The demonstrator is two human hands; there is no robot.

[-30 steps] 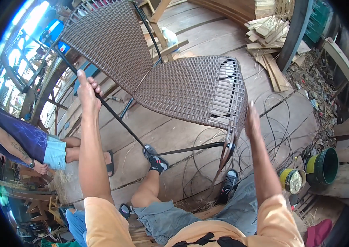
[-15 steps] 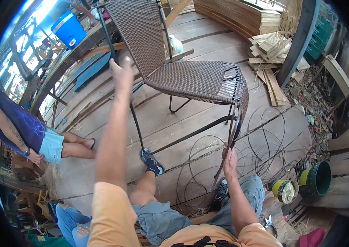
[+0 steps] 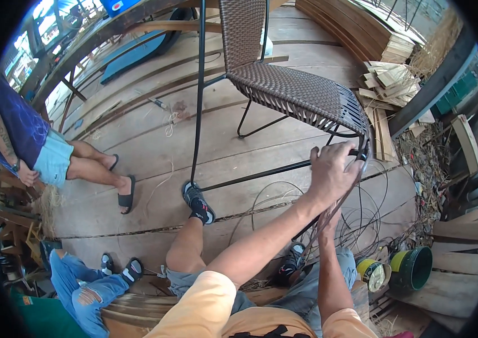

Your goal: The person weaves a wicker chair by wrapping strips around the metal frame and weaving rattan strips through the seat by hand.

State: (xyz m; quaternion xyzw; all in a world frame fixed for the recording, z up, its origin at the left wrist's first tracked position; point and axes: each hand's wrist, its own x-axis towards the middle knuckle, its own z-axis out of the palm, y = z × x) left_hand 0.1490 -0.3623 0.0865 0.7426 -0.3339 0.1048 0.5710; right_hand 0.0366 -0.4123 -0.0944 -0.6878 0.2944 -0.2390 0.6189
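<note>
A chair [image 3: 284, 84] with a black tube frame and a brown woven seat and back stands before me, turned sideways. Open slots show near the front of its seat weave. My left hand [image 3: 337, 169] reaches across to the seat's front corner, its fingers curled at the black frame. Just below it is my right hand [image 3: 329, 217], partly hidden behind my left wrist and closed around brown weaving strands [image 3: 343, 203] that hang from that corner. My left shoe [image 3: 198, 201] is against the chair's lower frame.
Loose coils of strand [image 3: 366, 211] lie on the plank floor under the chair's front. Two buckets [image 3: 412, 268] stand at right. Stacked boards [image 3: 352, 28] and wood offcuts [image 3: 391, 84] lie behind. A standing person [image 3: 30, 129] is at left; another person's jeans [image 3: 84, 290] show lower left.
My left hand has swung from beside the chair back rightward to the seat's front corner, next to my right hand. My view has turned, so the chair sits further right and higher.
</note>
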